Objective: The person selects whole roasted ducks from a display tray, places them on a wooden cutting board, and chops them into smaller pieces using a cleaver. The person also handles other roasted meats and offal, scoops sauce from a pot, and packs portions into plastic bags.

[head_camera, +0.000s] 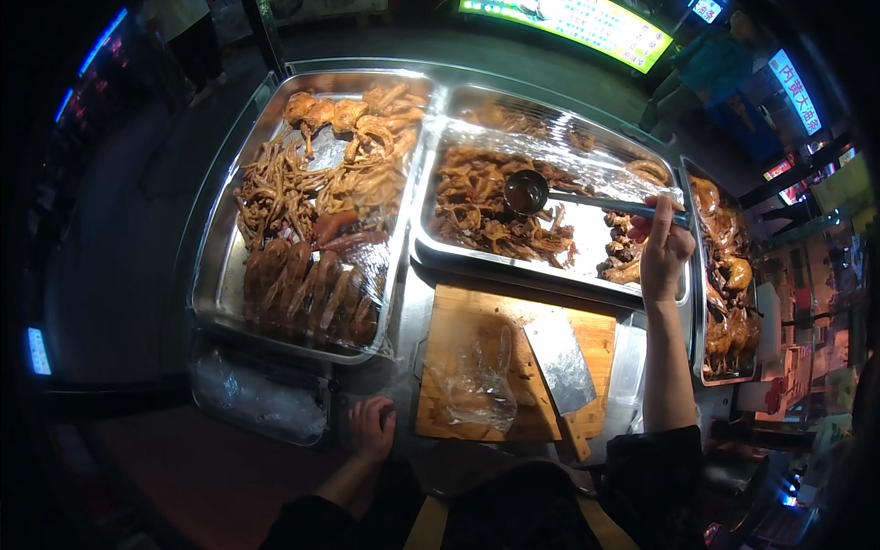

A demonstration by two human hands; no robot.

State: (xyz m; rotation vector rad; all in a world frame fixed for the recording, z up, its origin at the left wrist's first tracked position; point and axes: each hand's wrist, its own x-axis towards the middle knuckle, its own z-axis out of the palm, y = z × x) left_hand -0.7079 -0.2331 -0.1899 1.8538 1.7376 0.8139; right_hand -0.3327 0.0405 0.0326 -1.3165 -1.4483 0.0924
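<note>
My right hand (662,237) grips the handle of a metal ladle (526,192), whose bowl of dark liquid is over braised meat pieces (474,179) in the middle metal tray (522,265). Clear film covers the far part of that tray. My left hand (372,426) rests with bent fingers at the counter's near edge, left of a wooden cutting board (447,309); nothing shows in it. On the board lie a cleaver (560,357) with a wooden handle and a crumpled clear plastic glove (481,392).
The left metal tray (223,275) holds poultry feet, necks and other cooked pieces, partly under film. Whole roasted birds (732,275) fill a tray at right. A container with clear plastic (258,399) sits at near left. A person (722,69) stands beyond the stall, near lit signs.
</note>
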